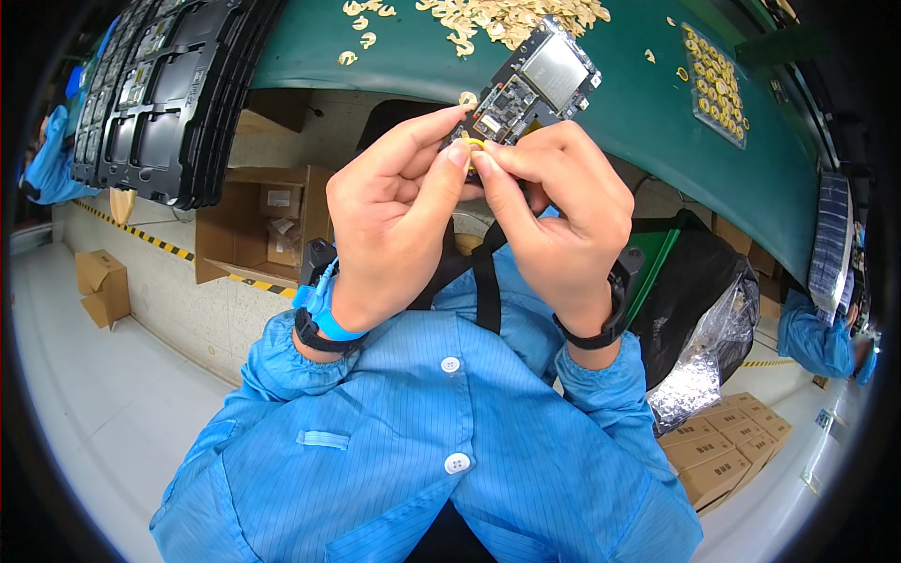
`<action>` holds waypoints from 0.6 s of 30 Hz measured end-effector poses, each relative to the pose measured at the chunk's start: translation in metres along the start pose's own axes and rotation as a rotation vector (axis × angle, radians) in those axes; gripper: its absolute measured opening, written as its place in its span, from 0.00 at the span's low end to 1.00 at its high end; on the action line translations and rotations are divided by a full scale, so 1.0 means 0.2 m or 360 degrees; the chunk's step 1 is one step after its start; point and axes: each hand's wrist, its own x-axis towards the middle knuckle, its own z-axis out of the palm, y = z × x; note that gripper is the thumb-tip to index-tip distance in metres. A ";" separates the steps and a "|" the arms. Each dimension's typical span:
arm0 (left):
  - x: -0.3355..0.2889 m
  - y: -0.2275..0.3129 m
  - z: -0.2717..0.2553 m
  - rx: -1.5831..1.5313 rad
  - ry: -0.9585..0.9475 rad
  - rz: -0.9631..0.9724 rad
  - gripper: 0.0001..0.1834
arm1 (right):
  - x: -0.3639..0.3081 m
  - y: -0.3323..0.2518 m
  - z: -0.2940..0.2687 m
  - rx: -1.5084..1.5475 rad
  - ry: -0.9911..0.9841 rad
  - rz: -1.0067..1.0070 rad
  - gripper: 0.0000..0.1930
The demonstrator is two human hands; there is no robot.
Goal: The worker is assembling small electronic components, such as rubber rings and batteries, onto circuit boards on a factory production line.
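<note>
A dark circuit board (508, 111) with a silver metal shield (560, 71) is held up in front of me, tilted, over the near edge of the green table. My left hand (389, 202) is closed on the board's lower left edge. Between the two thumb tips shows a small yellow ring-shaped piece (476, 144). My right hand (566, 192) is closed too, pinching that piece against the board's lower edge with thumb and forefinger. A tan curved piece (467, 98) lies by the left forefinger's tip. The fingers hide the board's lower corner.
Loose tan curved pieces (521, 21) are heaped on the green table (657, 113). A clear tray (715, 89) of round yellow pieces lies at the right. Black trays (174, 103) stand stacked at the left. Cardboard boxes (727, 446) and a black bag (699, 300) are below.
</note>
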 end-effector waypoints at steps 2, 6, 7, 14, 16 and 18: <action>0.01 0.01 -0.01 -0.0008 -0.0030 -0.0029 0.17 | 0.00 -0.01 0.00 -0.0034 -0.0017 -0.0034 0.09; 0.01 0.04 -0.02 -0.0048 -0.0001 -0.0122 0.18 | -0.01 -0.05 -0.03 -0.0181 -0.0144 -0.0083 0.14; 0.02 0.03 -0.04 -0.0086 -0.0019 -0.0102 0.18 | -0.01 -0.05 -0.03 -0.0183 -0.0194 -0.0079 0.17; 0.01 0.02 -0.04 -0.0137 -0.0065 -0.0054 0.20 | -0.02 -0.04 -0.03 -0.0189 -0.0182 -0.0217 0.18; 0.01 0.04 -0.04 -0.0125 -0.0064 -0.0072 0.20 | -0.02 -0.04 -0.03 -0.0172 -0.0196 -0.0214 0.19; 0.01 0.04 -0.04 -0.0113 -0.0065 -0.0088 0.20 | -0.02 -0.04 -0.03 -0.0153 -0.0223 -0.0179 0.19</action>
